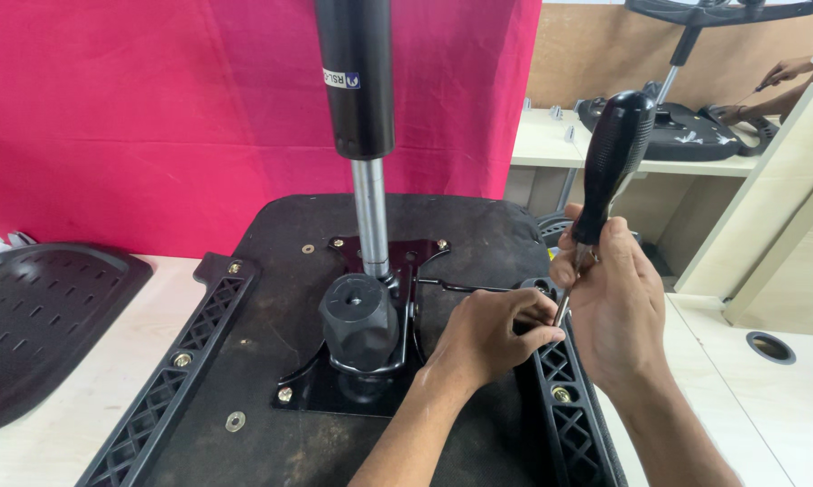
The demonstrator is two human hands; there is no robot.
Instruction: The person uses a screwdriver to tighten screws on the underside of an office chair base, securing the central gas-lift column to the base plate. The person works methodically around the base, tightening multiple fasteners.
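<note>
Right hand (615,307): fingers clamped on black-handled screwdriver (610,162), upright.
Left hand (492,335): fingers pinched at screwdriver tip, over armrest bracket (569,406).

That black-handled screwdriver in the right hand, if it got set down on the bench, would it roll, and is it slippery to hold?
The screwdriver has a rounded, bulbous handle, so it would probably roll on a flat top. The handle looks finely ribbed, so it likely grips well rather than slipping. Its thin metal shaft, pinched between the right hand and left hand, looks stiff.
</note>
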